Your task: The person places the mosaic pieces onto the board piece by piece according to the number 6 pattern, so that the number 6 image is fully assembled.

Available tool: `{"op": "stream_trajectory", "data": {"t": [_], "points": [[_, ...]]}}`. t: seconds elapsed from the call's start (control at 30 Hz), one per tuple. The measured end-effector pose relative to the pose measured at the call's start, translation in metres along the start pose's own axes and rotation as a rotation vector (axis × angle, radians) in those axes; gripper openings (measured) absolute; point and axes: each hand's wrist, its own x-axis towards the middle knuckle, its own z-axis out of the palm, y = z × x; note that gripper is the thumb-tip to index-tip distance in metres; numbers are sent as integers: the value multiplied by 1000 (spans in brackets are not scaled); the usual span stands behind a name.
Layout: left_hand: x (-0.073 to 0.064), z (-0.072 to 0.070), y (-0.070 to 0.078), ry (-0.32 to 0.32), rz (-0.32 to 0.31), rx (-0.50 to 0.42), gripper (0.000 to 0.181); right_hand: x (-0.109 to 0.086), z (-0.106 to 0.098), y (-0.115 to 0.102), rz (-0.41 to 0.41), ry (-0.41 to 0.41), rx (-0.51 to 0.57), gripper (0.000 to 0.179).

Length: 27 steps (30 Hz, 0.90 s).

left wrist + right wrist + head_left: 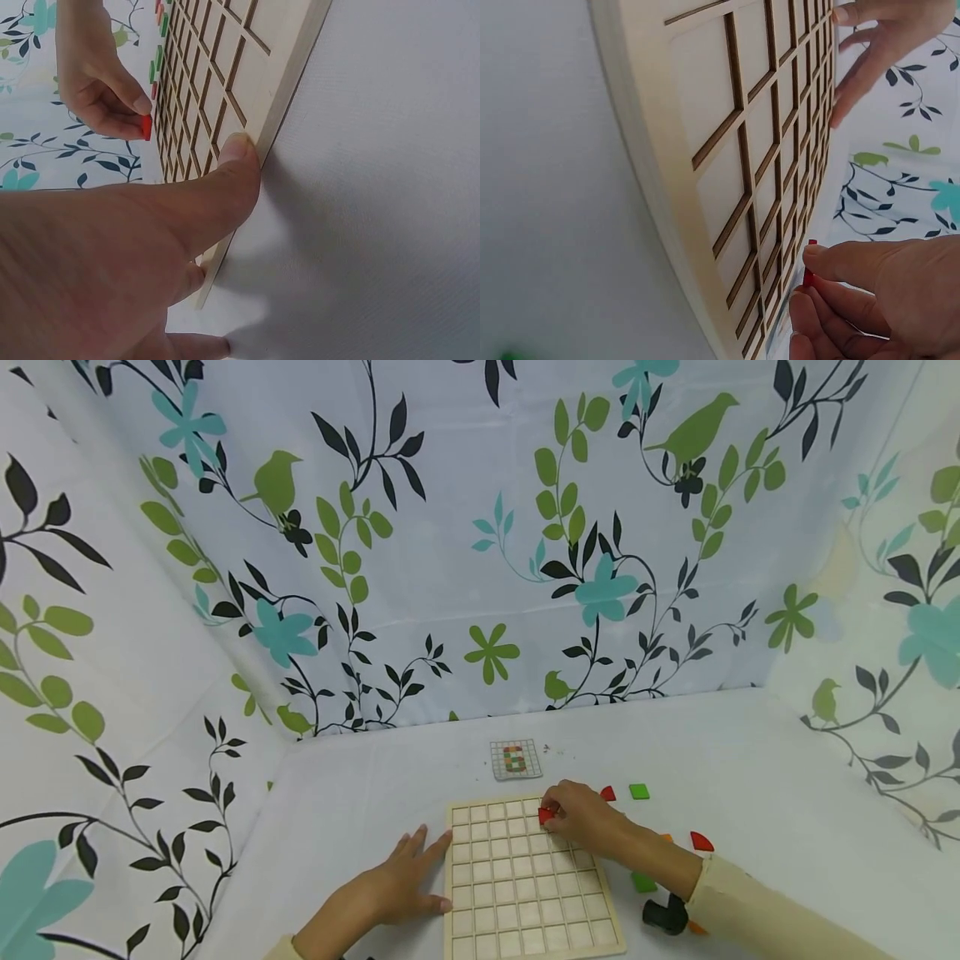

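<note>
A pale wooden grid board (517, 868) with square cells lies flat on the white table. My right hand (585, 817) pinches a small red piece (546, 815) between thumb and fingers, over the board's far right part. That red piece (147, 127) also shows edge-on in the left wrist view; its full outline is hidden by the fingers. My left hand (401, 881) rests at the board's left edge with fingers spread. In the left wrist view the thumb of the left hand (112, 255) touches the board's rim.
Behind the board lies a small card (516, 760) with a coloured grid pattern. To the right are a green square (639, 791), a red quarter-round piece (702, 841), another green piece (643, 882) and a black object (665, 915) by the right forearm. A patterned curtain (450, 568) hangs behind.
</note>
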Motion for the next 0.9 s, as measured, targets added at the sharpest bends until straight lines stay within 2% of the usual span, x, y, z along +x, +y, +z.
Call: {"op": "stream_trajectory", "data": {"t": [0.33, 0.63, 0.77, 0.9], "points": [[0, 2, -2, -2, 6, 1, 98, 7, 10, -7, -40, -32, -24, 15], [-1, 1, -2, 2, 3, 3, 97, 9, 12, -10, -25, -45, -50, 17], [-2, 0, 0, 0, 14, -1, 97, 8, 14, -12, -50, -23, -116, 19], [-3, -1, 1, 0, 13, -6, 97, 6, 18, -14, -123, 19, -210, 13]]}}
